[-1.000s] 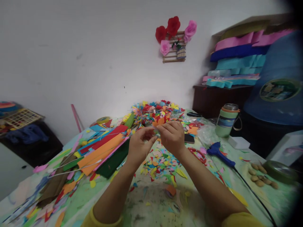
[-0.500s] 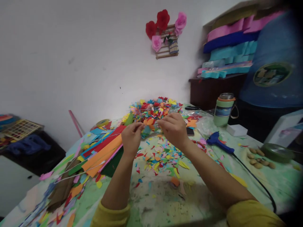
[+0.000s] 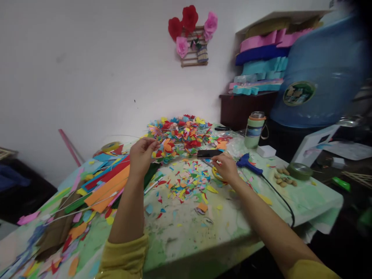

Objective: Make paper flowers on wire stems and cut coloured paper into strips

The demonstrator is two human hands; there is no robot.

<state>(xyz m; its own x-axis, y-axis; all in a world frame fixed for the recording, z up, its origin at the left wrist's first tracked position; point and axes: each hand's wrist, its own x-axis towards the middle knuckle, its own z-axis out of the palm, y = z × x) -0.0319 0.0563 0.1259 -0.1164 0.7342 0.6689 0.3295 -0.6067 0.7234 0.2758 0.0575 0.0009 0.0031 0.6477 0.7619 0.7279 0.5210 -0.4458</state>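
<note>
Paper-flower craft workroom, by the look of it. Stained bench (image 3: 174, 236) under the fingers, paper scraps (image 3: 188, 180) strewn in between. Heap of paper flowers (image 3: 180, 131) just beyond. Coloured paper strips (image 3: 109, 190) left of the left fingers (image 3: 152, 145); corded blue glue gun (image 3: 249, 164) just right of the right fingers (image 3: 220, 159). Farther back right: coloured craft material (image 3: 267, 54) stacked on a dark cabinet (image 3: 244, 110). Paper roses (image 3: 190, 18) on the wall, above and beyond both.

One head-worn view, facing forward and down, close over the table (image 3: 181, 230), wall (image 3: 87, 77) beyond
</note>
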